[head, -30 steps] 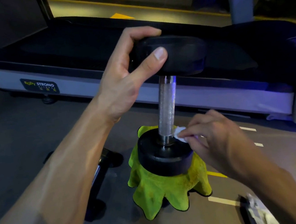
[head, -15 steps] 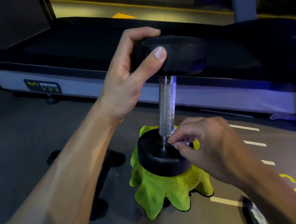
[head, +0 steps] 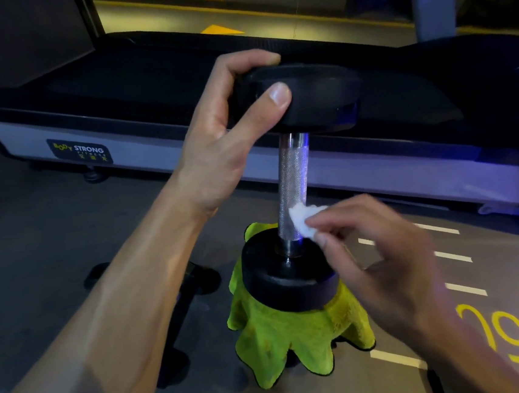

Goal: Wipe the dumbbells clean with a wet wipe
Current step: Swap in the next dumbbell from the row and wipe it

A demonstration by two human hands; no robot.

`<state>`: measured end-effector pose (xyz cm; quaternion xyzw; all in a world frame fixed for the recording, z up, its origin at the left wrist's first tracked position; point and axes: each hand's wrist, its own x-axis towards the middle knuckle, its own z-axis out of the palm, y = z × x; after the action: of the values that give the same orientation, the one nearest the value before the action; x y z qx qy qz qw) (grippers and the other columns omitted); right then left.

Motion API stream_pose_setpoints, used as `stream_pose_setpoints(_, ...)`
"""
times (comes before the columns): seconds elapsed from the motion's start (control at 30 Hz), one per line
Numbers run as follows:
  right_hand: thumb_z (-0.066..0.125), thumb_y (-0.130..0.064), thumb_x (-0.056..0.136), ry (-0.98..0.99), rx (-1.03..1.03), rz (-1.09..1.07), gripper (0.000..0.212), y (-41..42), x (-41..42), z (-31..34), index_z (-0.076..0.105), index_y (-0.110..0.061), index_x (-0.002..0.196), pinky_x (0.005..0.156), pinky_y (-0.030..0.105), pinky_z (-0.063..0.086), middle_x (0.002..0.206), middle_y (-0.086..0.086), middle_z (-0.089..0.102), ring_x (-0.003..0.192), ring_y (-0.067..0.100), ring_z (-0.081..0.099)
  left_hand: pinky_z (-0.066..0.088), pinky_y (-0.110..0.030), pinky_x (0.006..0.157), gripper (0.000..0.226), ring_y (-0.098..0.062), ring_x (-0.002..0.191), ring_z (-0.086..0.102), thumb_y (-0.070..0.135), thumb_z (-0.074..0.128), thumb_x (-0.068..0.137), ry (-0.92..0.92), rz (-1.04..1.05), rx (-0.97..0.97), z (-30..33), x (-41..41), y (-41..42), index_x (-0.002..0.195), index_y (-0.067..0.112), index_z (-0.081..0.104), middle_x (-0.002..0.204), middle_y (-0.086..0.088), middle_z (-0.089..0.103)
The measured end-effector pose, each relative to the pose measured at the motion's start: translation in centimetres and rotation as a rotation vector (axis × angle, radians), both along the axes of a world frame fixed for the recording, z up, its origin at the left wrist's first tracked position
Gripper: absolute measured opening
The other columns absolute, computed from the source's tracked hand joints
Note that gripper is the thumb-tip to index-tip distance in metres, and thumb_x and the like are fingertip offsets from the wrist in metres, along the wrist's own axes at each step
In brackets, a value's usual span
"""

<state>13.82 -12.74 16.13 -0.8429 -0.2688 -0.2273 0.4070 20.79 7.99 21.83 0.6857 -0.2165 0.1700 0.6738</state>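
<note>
Your left hand [head: 224, 142] gripped the upright black-ended, knurled-steel dumbbell [head: 294, 189] steady on the green cloth [head: 285, 342] so your right hand [head: 382, 263], pinching the crumpled white wet wipe [head: 301, 220], could scrub its handle

The treadmill's [head: 250, 178] side label [head: 80, 151] reads "BODY STRONG"; yellow "5" [head: 516, 342] marks the floor.

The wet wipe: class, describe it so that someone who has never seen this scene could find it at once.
Start at the long treadmill across the back; before it a dumbbell stands on end on a green cloth. Low on its metal handle, the right hand pinches the wet wipe against the bar. It is the only small, crumpled white thing there.
</note>
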Motion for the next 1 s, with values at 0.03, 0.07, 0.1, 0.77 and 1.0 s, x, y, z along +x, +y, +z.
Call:
stream_pose_setpoints(0.03, 0.073, -0.011, 0.094, 0.0, -0.09, -0.012, 0.02, 0.1, 0.2, -0.6, 0.077, -0.022, 0.11, 0.083, 0.008, 0.044, 0.103, -0.014, 0.067, 0.09, -0.004, 0.062, 0.049, -0.017, 0.085, 0.026, -0.003, 0.101, 0.057, 0.024, 0.059, 0.102, 0.004, 0.005, -0.003, 0.0, 0.0, 0.0, 0.128, 0.023, 0.052, 0.118, -0.001, 0.054)
stream_pose_setpoints(0.07, 0.074, -0.013, 0.093, -0.002, -0.152, -0.02, 0.022, 0.1, 0.5, -1.2, 0.077, -0.024, 0.111, 0.081, 0.006, 0.042, 0.102, -0.015, 0.065, 0.087, -0.007, 0.059, 0.048, -0.015, 0.083, 0.026, 0.0, 0.099, 0.057, 0.022, 0.057, 0.103, 0.005, 0.01, -0.001, 0.1, 0.0, 0.0, 0.128, 0.021, 0.052, 0.117, 0.0, 0.054)
stream_pose_setpoints(0.1, 0.075, -0.013, 0.092, 0.003, -0.184, -0.022, 0.021, 0.1, 0.9, -1.6, 0.078, -0.025, 0.108, 0.079, 0.005, 0.041, 0.1, -0.016, 0.064, 0.084, -0.008, 0.058, 0.048, -0.013, 0.082, 0.026, 0.002, 0.098, 0.057, 0.02, 0.056, 0.103, 0.006, 0.011, 0.004, 0.1, 0.0, 0.0, 0.129, 0.02, 0.051, 0.116, 0.0, 0.054)
stream_pose_setpoints(0.77, 0.074, -0.001, 0.092, -0.238, -0.101, -0.129, 0.014, 1.5, 3.6, 1.0, 0.077, -0.005, 0.106, 0.089, 0.017, 0.05, 0.102, 0.005, 0.071, 0.094, 0.011, 0.065, 0.049, -0.017, 0.083, 0.027, 0.001, 0.099, 0.058, 0.023, 0.06, 0.1, -0.005, 0.004, -0.033, -0.1, -0.3, -0.1, 0.126, 0.021, 0.053, 0.112, 0.008, 0.057)
stream_pose_setpoints(1.0, 0.071, -0.008, 0.094, -0.358, 0.014, -0.215, 0.013, 2.9, 4.5, 2.3, 0.08, -0.007, 0.104, 0.09, 0.012, 0.046, 0.103, 0.005, 0.073, 0.095, 0.012, 0.067, 0.049, -0.019, 0.082, 0.027, -0.004, 0.099, 0.057, 0.021, 0.058, 0.1, 0.008, -0.01, -0.034, 0.0, -0.2, 0.2, 0.126, 0.019, 0.051, 0.112, 0.004, 0.056)
